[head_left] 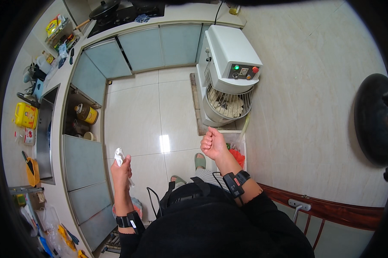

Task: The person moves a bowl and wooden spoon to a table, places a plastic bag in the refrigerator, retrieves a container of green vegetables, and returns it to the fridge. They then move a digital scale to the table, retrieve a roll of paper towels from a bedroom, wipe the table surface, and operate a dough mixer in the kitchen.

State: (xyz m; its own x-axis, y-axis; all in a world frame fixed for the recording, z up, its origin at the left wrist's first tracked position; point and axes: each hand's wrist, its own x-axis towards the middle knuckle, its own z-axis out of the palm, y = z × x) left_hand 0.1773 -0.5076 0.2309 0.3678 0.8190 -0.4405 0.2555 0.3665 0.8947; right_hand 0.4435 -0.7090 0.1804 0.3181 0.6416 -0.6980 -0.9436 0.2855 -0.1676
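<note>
In my left hand [121, 172] is a crumpled white cloth or tissue [119, 155]; its top sticks out above the closed fingers and a strip hangs below them. My right hand [213, 144] is curled into a loose fist, and no object shows in it. It is raised in front of a white dough mixer [232, 51], apart from it. Under the mixer's wire guard [241, 101], pale dough [228, 106] lies in the metal bowl. A green light [236, 67] glows on the control panel beside a red button [255, 69].
Cabinets [140, 48] line the left and far sides, one compartment standing open with a large oil bottle [86, 113]. On the counter are a sink [45, 142] and a yellow jug [26, 115]. A door [331, 215] is at the lower right; a red bag [237, 158] lies beside me.
</note>
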